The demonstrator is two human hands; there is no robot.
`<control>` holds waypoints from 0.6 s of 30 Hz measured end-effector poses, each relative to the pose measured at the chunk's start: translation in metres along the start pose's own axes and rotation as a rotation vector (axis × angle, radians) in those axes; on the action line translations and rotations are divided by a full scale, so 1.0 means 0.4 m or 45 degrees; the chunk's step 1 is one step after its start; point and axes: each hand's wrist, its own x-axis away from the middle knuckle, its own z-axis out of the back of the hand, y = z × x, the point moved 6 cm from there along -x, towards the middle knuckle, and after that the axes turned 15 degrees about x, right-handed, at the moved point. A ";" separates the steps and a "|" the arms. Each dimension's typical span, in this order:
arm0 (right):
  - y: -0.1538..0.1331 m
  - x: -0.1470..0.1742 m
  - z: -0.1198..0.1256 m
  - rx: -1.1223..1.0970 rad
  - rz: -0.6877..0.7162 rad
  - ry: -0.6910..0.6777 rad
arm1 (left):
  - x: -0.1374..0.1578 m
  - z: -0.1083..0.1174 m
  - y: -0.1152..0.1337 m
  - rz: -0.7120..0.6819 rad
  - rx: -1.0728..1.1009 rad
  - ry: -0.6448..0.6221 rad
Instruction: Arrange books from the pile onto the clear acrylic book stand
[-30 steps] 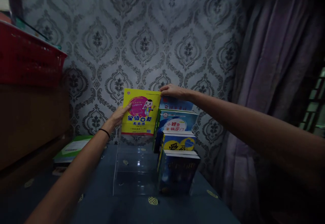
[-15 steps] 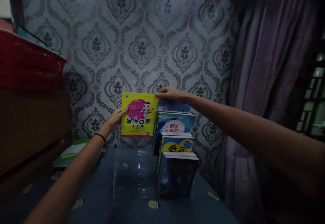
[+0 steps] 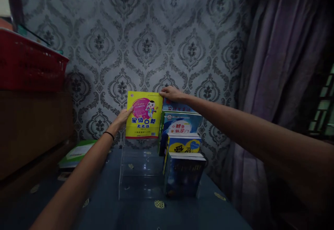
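A yellow workbook with a pink circle and a cartoon child stands upright on the top tier of a clear acrylic book rack. My left hand grips its left edge, thumb on the cover. At its top right corner, my right hand has its fingers closed on the edge. Beside it on the right half of the rack, books stand in steps: a blue book at the back, a light-blue storybook, a yellow-and-blue book, and a dark blue book in front.
The rack stands on a dark blue tablecloth with yellow prints. Green books lie flat at the left. A red basket sits on a brown box. Patterned wallpaper is behind, a purple curtain at the right.
The view has shifted slightly, so the rack and books appear a little higher and further right. Both hands keep their hold on the yellow workbook, which stays at the top of the rack.
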 end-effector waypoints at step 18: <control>0.081 0.003 -0.068 0.302 -0.304 0.071 | -0.004 -0.007 -0.001 0.107 0.105 -0.067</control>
